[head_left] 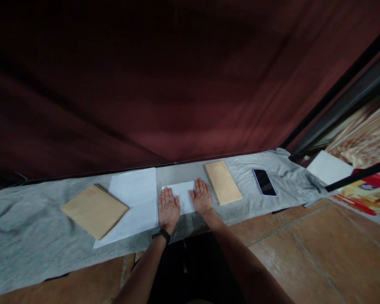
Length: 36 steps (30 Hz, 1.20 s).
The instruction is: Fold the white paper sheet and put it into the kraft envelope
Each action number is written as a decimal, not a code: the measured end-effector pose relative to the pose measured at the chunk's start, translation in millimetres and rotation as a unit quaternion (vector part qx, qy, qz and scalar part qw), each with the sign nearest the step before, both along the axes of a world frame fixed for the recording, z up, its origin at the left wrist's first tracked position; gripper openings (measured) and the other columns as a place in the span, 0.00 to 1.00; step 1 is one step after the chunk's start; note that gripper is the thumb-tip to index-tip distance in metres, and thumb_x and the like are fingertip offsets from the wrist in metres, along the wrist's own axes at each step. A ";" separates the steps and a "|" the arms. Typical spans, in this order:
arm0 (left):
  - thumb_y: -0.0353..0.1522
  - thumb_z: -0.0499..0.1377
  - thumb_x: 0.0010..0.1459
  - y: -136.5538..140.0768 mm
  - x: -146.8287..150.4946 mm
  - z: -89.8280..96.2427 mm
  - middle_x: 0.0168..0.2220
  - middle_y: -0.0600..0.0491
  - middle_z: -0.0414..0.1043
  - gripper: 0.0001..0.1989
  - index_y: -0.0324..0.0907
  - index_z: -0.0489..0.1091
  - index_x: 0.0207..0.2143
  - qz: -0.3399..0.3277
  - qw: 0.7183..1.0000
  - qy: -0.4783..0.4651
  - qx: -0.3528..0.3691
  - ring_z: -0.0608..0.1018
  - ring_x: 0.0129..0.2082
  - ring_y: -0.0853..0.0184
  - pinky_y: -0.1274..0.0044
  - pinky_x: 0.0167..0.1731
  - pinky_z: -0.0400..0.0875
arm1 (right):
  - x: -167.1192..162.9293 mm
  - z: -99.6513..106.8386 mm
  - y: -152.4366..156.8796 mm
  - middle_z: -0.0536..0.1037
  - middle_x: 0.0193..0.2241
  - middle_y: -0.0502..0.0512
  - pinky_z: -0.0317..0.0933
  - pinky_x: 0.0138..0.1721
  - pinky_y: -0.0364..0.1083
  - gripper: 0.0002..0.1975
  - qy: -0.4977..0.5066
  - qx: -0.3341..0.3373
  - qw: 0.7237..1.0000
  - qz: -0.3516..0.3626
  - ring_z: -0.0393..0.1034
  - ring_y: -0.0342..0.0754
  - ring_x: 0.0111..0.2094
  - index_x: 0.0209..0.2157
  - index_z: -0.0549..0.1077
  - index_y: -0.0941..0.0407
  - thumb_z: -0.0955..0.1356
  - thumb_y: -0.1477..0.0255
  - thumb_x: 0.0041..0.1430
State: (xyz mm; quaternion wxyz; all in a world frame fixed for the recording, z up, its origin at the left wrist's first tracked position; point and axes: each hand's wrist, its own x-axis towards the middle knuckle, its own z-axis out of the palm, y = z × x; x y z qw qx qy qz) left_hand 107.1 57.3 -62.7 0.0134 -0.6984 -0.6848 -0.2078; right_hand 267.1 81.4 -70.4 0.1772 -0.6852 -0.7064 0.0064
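Note:
A small white sheet of paper (185, 199), perhaps folded, lies on the grey cloth in front of me. Flat on its left end rests my left hand (168, 208), fingers stretched out and a dark band on the wrist. My right hand (202, 197) presses flat on the right end, its fingers also extended. Just right of it is a brown envelope (223, 182), or a small stack of them. Larger white paper (136, 202) lies left of my left hand, partly under a stack of brown envelopes (95, 210).
The long narrow surface is covered by a grey cloth (28, 219). A phone (265, 182) lies toward its right end. Behind rises a dark red curtain (183, 105). At far right are a dark metal frame (344, 88) and a printed box (367, 196); brown floor tiles (303, 245) show below.

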 end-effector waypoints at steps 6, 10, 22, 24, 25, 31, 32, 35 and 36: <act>0.36 0.46 0.69 -32.9 -4.7 -0.6 0.70 0.46 0.53 0.27 0.42 0.58 0.68 -0.074 0.996 0.035 -0.020 0.52 0.71 0.56 0.58 0.67 0.52 | -0.1 2.5 -1.0 0.56 0.68 0.70 0.43 0.68 0.60 0.31 0.004 0.024 1.000 0.009 0.51 0.59 0.69 0.68 0.55 0.66 0.56 0.61 0.73; 0.36 0.47 0.68 -36.9 -5.1 0.3 0.70 0.46 0.53 0.26 0.41 0.58 0.67 -0.079 0.996 0.036 -0.023 0.53 0.71 0.55 0.58 0.67 0.53 | -6.5 5.4 -5.9 0.59 0.67 0.71 0.42 0.67 0.63 0.29 0.013 0.050 0.999 0.004 0.52 0.59 0.68 0.68 0.56 0.66 0.56 0.63 0.73; 0.33 0.46 0.68 -36.3 -6.0 1.6 0.71 0.45 0.51 0.27 0.40 0.57 0.67 -0.075 0.996 0.034 -0.038 0.51 0.72 0.58 0.60 0.68 0.50 | -25.8 9.7 -25.6 0.57 0.69 0.58 0.45 0.68 0.56 0.25 0.000 0.003 0.995 0.096 0.53 0.54 0.68 0.67 0.60 0.54 0.57 0.64 0.73; 0.34 0.45 0.68 -37.3 -5.9 2.1 0.71 0.43 0.51 0.27 0.39 0.57 0.68 -0.073 0.996 0.032 -0.039 0.51 0.72 0.57 0.59 0.68 0.50 | -13.9 7.5 -24.3 0.56 0.69 0.61 0.45 0.67 0.57 0.26 -0.004 0.008 0.997 0.081 0.52 0.55 0.69 0.68 0.59 0.55 0.58 0.63 0.73; 0.34 0.45 0.68 -37.5 -5.2 2.3 0.71 0.42 0.50 0.27 0.38 0.56 0.68 -0.069 0.996 0.033 -0.040 0.52 0.71 0.57 0.59 0.68 0.50 | -7.5 6.0 -23.9 0.56 0.69 0.62 0.46 0.67 0.57 0.26 -0.007 0.010 0.997 0.073 0.52 0.56 0.69 0.68 0.58 0.56 0.58 0.62 0.73; 0.33 0.44 0.68 -24.1 14.6 4.3 0.70 0.41 0.51 0.28 0.35 0.56 0.68 -0.069 0.996 0.035 -0.040 0.51 0.72 0.56 0.58 0.68 0.48 | 16.0 -1.9 -23.9 0.56 0.69 0.63 0.46 0.66 0.59 0.27 -0.011 0.016 0.998 0.058 0.52 0.58 0.69 0.68 0.58 0.58 0.59 0.62 0.73; 0.33 0.44 0.68 -18.8 19.0 4.9 0.71 0.43 0.51 0.27 0.37 0.56 0.68 -0.089 0.995 0.035 -0.041 0.50 0.72 0.57 0.59 0.68 0.48 | 16.5 -2.4 -23.9 0.56 0.69 0.64 0.46 0.66 0.59 0.27 -0.009 0.017 0.998 0.058 0.52 0.58 0.69 0.68 0.58 0.58 0.59 0.62 0.72; 0.33 0.45 0.68 -1.7 25.9 6.7 0.71 0.46 0.52 0.27 0.39 0.56 0.68 -0.117 0.992 0.032 -0.045 0.51 0.72 0.57 0.59 0.69 0.47 | 16.4 -2.5 -23.8 0.56 0.68 0.64 0.46 0.66 0.61 0.28 -0.007 0.017 0.998 0.058 0.53 0.58 0.68 0.68 0.57 0.58 0.59 0.63 0.72; 0.33 0.45 0.68 3.2 25.0 6.9 0.71 0.45 0.52 0.28 0.38 0.56 0.68 -0.111 0.992 0.033 -0.047 0.51 0.72 0.57 0.59 0.69 0.47 | 16.5 -2.0 -23.9 0.56 0.68 0.64 0.46 0.66 0.61 0.28 -0.008 0.016 0.998 0.058 0.53 0.58 0.68 0.68 0.57 0.58 0.59 0.63 0.72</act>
